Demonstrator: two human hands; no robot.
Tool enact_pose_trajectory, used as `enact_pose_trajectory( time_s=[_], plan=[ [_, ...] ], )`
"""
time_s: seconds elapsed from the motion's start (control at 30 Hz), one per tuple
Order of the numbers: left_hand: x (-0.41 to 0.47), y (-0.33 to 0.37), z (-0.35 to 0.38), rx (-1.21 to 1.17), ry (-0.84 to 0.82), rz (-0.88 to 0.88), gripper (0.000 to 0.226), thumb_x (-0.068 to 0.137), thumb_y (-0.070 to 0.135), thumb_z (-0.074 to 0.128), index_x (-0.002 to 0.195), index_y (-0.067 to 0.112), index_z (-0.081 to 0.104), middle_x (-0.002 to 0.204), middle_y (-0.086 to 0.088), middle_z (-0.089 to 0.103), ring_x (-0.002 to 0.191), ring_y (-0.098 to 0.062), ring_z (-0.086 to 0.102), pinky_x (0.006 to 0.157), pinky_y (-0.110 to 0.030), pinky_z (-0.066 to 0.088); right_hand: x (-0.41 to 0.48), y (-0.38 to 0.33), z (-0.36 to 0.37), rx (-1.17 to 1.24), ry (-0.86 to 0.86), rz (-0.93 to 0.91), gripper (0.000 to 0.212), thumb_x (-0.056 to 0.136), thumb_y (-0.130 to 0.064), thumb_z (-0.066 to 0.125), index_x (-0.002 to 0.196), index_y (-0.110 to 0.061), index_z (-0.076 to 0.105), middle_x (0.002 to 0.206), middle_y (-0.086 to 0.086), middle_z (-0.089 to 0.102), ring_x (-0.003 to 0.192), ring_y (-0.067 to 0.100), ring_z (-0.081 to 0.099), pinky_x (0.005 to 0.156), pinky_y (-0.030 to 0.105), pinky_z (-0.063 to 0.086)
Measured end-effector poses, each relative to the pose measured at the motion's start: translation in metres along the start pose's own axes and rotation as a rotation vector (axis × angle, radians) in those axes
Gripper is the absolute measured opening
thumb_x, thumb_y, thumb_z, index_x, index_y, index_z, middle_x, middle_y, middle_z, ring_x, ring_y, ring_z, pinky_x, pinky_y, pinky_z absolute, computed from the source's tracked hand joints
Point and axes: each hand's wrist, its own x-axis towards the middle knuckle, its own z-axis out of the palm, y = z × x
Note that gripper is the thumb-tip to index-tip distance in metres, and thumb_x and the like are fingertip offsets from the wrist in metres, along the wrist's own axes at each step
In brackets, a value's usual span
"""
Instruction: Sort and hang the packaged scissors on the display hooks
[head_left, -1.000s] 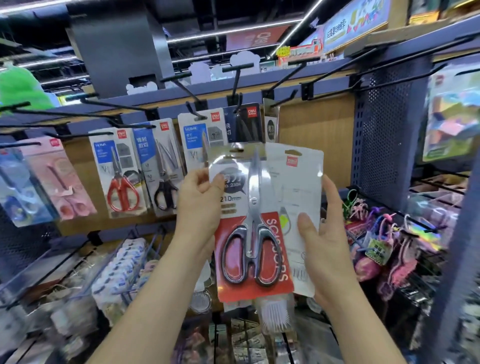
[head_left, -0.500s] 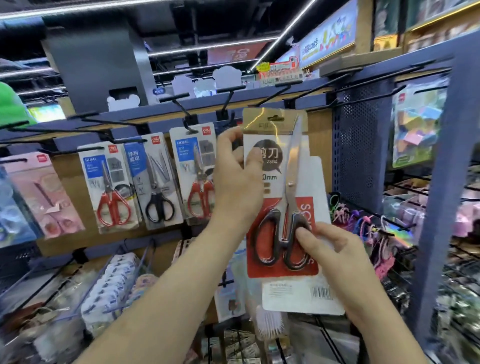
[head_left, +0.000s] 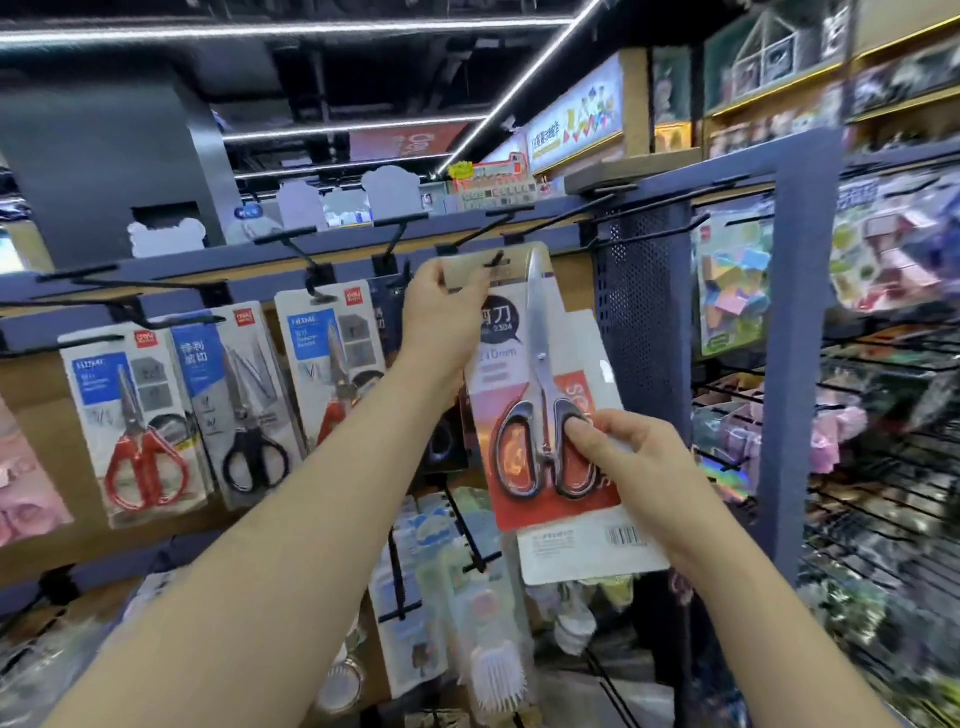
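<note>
The left hand (head_left: 441, 306) is pinching the top edge of the packaged scissors (head_left: 524, 332), its grip holding the card's hang hole at the tip of a black display hook (head_left: 496, 260). The right hand (head_left: 644, 467) is gripping the lower part, thumb pressing on the handles, with a white pack (head_left: 587, 556) held behind. Three scissor packs (head_left: 239, 400) are hanging at left.
</note>
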Motion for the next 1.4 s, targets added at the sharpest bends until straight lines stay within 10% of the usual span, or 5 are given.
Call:
enact_pose_trajectory(
  time_s=[0.17,0.43,0.63,1.03,1.4],
  plan=[
    [0.004,-0.023,-0.001,0.218,0.043,0.061,0.021,0.098,0.025,0.056,0.12,0.022,0.055,0.106,0.005,0.066,0.084,-0.001,0.068,0.071,-0.024,0.058,0.026,0.016,-0.006,0.086,-0.072,0.044,0.025,0.097,-0.026,0.062,0.088,-0.006,0.075,0.085,0.012,0.077,0.076,0.021,0.068,0.08,0.041,0.055],
    [0.021,-0.064,0.0,0.597,0.143,-0.024,0.033,0.091,0.03,0.063,0.121,0.023,0.054,0.117,0.001,0.065,0.106,-0.022,0.061,0.096,-0.043,0.05,0.093,0.039,0.011,0.042,-0.1,0.076,0.032,0.095,-0.034,0.066,0.088,-0.005,0.076,0.088,0.017,0.076,0.085,0.03,0.073,0.087,0.053,0.056],
    [0.045,-0.075,0.011,0.847,0.243,-0.03,0.044,0.089,0.036,0.068,0.124,0.014,0.053,0.122,-0.009,0.062,0.112,-0.032,0.058,0.093,-0.045,0.049,0.121,0.052,0.011,-0.08,-0.112,0.113,0.041,0.094,-0.034,0.065,0.062,-0.009,0.062,0.048,0.0,0.05,0.05,0.013,0.043,0.046,0.023,0.031],
    [0.07,-0.078,0.016,0.442,0.399,-0.126,0.027,0.083,0.01,0.074,0.098,0.018,0.053,0.106,-0.007,0.067,0.091,-0.022,0.067,0.078,-0.039,0.059,0.123,0.059,-0.018,-0.113,-0.046,-0.04,0.008,0.092,-0.03,0.068,0.087,-0.032,0.074,0.084,-0.027,0.065,0.089,-0.004,0.062,0.079,0.012,0.044],
    [0.063,-0.078,0.027,0.969,0.266,0.016,0.033,0.097,0.012,0.052,0.127,0.014,0.038,0.11,-0.012,0.066,0.098,-0.035,0.061,0.073,-0.035,0.039,0.112,0.052,-0.042,-0.082,-0.065,-0.147,0.082,0.093,-0.004,0.064,0.151,-0.04,0.019,0.123,-0.036,0.043,0.108,-0.013,0.049,0.077,-0.001,0.037]
  ],
)
